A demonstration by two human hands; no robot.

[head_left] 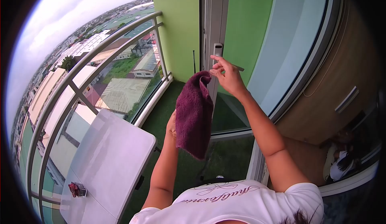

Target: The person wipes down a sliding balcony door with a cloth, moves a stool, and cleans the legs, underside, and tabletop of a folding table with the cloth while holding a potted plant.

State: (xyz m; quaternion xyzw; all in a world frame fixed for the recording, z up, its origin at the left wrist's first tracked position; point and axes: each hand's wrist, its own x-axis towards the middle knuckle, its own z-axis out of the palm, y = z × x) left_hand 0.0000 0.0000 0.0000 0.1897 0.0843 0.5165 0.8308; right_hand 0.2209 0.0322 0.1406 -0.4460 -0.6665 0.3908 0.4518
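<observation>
A dark purple cloth [194, 115] hangs upright in front of me, its upper corner folded over. My left hand [172, 125] holds it from behind on the left side; the cloth hides most of its fingers. My right hand [229, 76] is raised at the cloth's top corner, index finger stretched out to the left and thumb close to the fabric. Just behind those fingers are the lever handle [240, 68] and lock plate [218, 49] of a grey-framed glass door [245, 35]. Whether the right hand touches the handle I cannot tell.
A white folding table [116, 143] stands at left, bearing a small glass with a dark red flower [77, 189]. Beyond it runs a balcony railing [90, 69] with glass panels. A green wall [175, 30] meets the door frame. Dark green turf [161, 99] covers the floor.
</observation>
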